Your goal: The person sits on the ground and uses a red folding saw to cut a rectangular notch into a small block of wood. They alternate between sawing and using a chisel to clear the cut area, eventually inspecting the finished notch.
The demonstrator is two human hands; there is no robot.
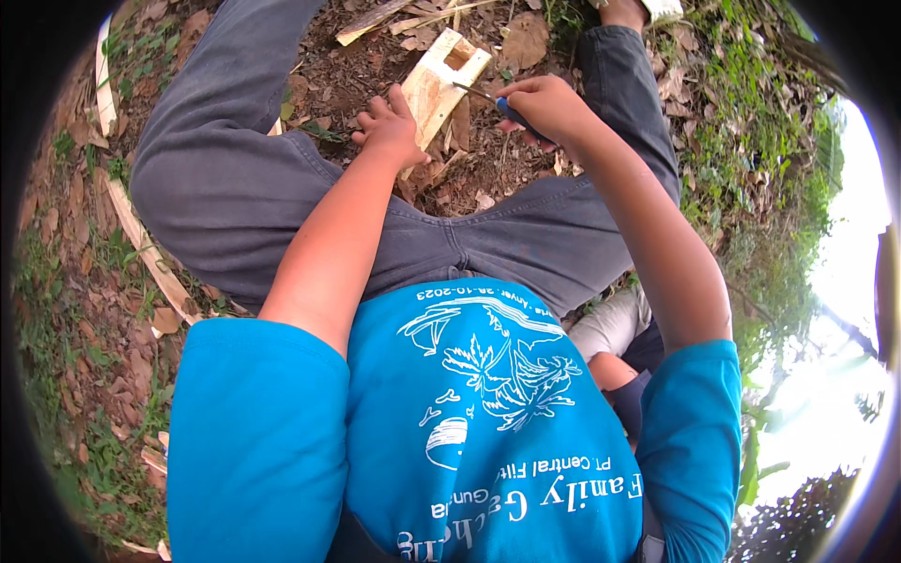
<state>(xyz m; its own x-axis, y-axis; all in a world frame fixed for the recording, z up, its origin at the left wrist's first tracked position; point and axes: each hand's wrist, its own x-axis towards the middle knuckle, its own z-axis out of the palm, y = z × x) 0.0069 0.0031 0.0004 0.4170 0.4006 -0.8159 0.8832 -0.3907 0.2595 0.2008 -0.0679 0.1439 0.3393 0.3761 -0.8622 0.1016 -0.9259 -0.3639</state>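
Note:
A pale wooden board (434, 89) lies on the ground between my legs, with a squarish hole cut near its far end. My left hand (387, 131) rests against the board's near left edge, its fingers spread apart. Wrapped in my right hand (544, 111) is a screwdriver-like tool with a blue handle (514, 114). Its thin dark shaft (475, 91) slants left, and the tip meets the board's face or hovers just over it, a little nearer to me than the hole.
My bent legs in grey trousers (216, 178) frame the board. Wood offcuts (375, 19) lie beyond it, and a long strip (145, 244) lies at left. Dry leaves and grass cover the soil. Part of another person (610, 324) shows beside my right elbow.

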